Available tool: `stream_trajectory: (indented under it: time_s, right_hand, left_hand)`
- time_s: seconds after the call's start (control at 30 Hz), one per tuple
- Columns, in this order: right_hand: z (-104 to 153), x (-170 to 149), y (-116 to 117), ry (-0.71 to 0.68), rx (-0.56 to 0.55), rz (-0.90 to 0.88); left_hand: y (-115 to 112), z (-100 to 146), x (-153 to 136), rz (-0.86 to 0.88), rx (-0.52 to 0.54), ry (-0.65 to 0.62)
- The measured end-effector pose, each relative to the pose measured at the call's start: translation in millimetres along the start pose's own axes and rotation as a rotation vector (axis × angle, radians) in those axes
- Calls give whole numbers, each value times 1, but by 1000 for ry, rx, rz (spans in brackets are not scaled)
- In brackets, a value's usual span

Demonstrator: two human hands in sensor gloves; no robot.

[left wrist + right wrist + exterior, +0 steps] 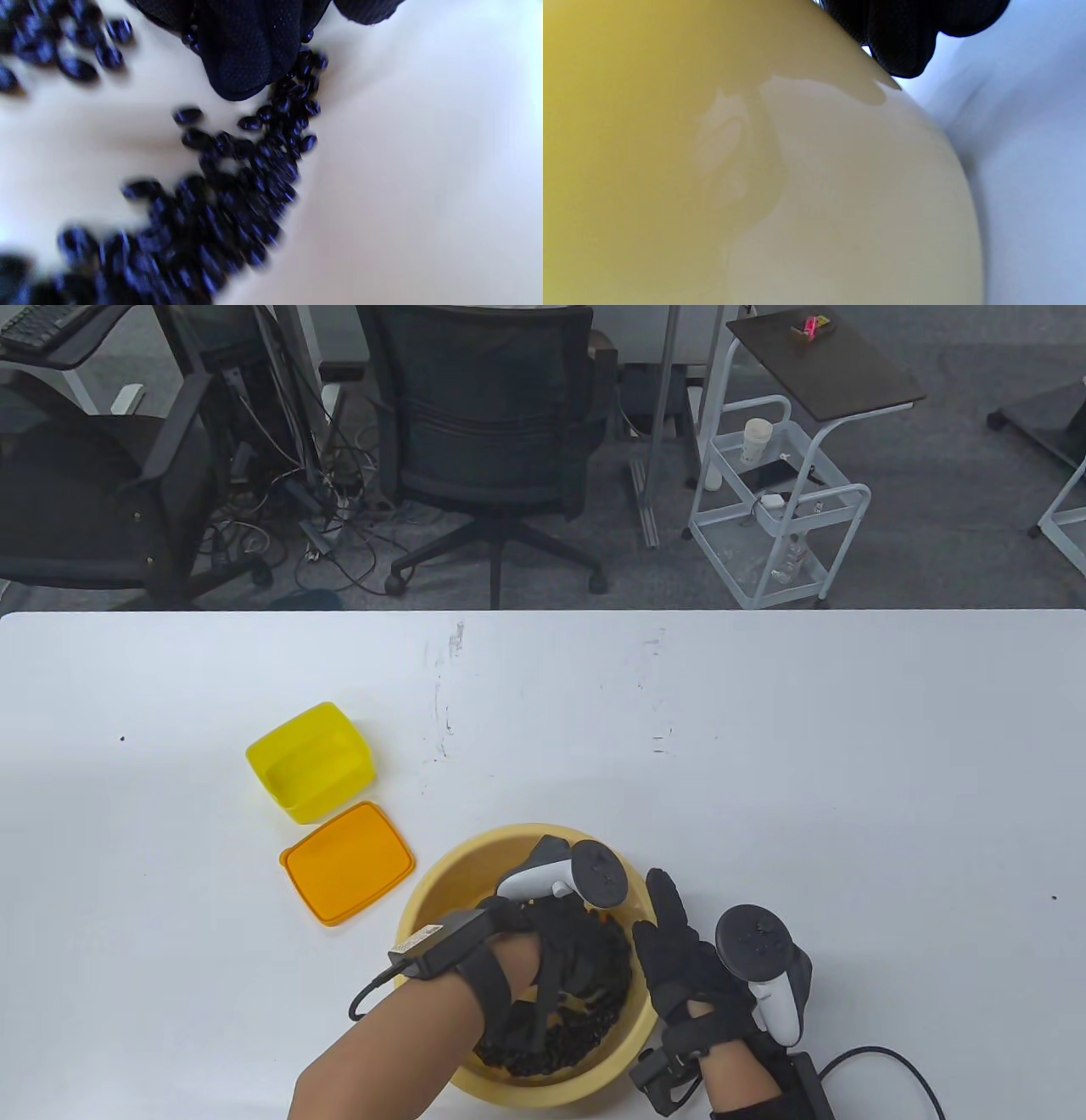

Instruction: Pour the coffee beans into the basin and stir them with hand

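A gloved left hand [543,959] reaches down into a yellow basin [441,882] near the table's [764,746] front edge, its fingers [242,55] among the dark coffee beans [560,1044] but gripping none that can be seen. The right hand [679,959] lies against the basin's outer right wall, fingers straight. An empty yellow container [310,762] and its orange lid [346,874] sit toward the table's left, beside the basin.

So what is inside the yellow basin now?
Dark coffee beans lie inside the basin, with the left hand among them. The hand covers part of the bottom.
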State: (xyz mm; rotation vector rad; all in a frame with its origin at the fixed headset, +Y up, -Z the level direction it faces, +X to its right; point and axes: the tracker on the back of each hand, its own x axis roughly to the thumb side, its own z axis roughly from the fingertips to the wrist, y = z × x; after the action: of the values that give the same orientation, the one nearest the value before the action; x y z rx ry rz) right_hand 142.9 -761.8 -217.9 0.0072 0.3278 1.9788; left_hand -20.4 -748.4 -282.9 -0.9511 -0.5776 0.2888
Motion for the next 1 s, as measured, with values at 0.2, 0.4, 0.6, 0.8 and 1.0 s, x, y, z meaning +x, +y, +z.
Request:
stream_trajectory:
  time_s: [0.2, 0.4, 0.6, 0.8, 1.0]
  right_hand:
    - [0, 0, 0, -2, 1, -2]
    - [0, 0, 0, -2, 1, -2]
    - [0, 0, 1, -3, 2, -3]
    - [-1, 0, 1, -3, 2, -3]
    - [-1, 0, 1, -4, 3, -2]
  left_hand:
    - [6, 5, -3, -200, 129, 88]
    - [10, 9, -2, -439, 150, 200]
    - [7, 11, -6, -725, 15, 410]
    - [-3, 9, -16, -664, -288, 574]
    - [-21, 5, -20, -402, -482, 429]
